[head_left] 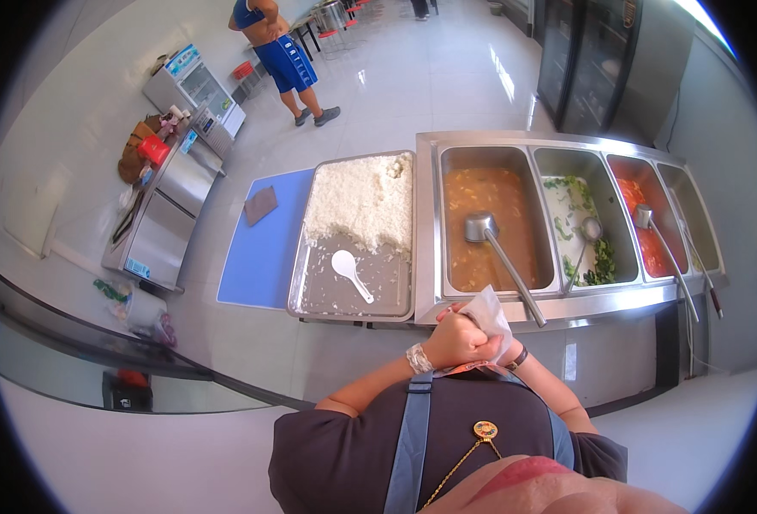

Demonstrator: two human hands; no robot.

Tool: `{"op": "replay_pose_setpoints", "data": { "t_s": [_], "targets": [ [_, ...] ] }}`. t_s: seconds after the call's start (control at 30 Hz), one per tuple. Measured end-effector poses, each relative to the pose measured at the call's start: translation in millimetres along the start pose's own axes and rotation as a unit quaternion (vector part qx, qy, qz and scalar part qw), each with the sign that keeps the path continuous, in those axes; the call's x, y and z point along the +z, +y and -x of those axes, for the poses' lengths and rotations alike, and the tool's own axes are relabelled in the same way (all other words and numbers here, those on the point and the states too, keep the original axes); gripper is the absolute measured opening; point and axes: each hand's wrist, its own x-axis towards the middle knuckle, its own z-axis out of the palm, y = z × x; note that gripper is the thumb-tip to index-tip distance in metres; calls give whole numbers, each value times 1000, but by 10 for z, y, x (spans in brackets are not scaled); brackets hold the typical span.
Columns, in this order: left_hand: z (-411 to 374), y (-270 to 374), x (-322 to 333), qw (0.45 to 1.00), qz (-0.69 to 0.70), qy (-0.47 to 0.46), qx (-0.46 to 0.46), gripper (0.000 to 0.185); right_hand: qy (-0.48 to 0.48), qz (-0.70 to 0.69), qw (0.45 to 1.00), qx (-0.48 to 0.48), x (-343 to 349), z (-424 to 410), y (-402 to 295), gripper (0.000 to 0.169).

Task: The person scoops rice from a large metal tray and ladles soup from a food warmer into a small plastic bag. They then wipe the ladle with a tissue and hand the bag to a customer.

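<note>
My left hand (461,338) is curled into a fist, with a pale scrunchie (419,358) on its wrist. A white paper tissue (489,318) is gripped between it and my right hand (515,352), which is mostly hidden behind the tissue and the left hand. A watch strap (518,358) circles the right wrist. Both hands are close together before my chest, at the near edge of a steel food counter (428,283). Just beyond them lies the handle of a steel ladle (513,273), whose cup rests in a pan of brown soup (481,186).
Left of the counter, a tray of white rice (359,193) holds a white rice paddle (351,275). A grey cloth (261,205) lies on a blue board (243,270). Pans of greens (600,260) and red food (651,250) have ladles. A person (285,61) stands beyond.
</note>
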Motion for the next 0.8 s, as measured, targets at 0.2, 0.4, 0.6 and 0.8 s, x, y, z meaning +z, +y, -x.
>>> {"op": "replay_pose_setpoints", "data": {
  "t_s": [0.2, 0.4, 0.6, 0.8],
  "targets": [
    [-131, 205, -131, 988, 77, 42, -126, 19, 24, -46, 998, -19, -142, 67, 103, 27],
    [-179, 110, -4, 979, -125, -136, -87, 58, 96, -26, 992, -74, -89, 45, 71, 26],
    [-236, 180, 32, 987, -59, -125, -80, 55, 184, 96, 968, -140, -17, 48, 33, 24],
    [-240, 328, 100, 988, 49, -130, -67, 56, 63, -152, 978, -126, -166, 61, 157, 24]
  ]
}}
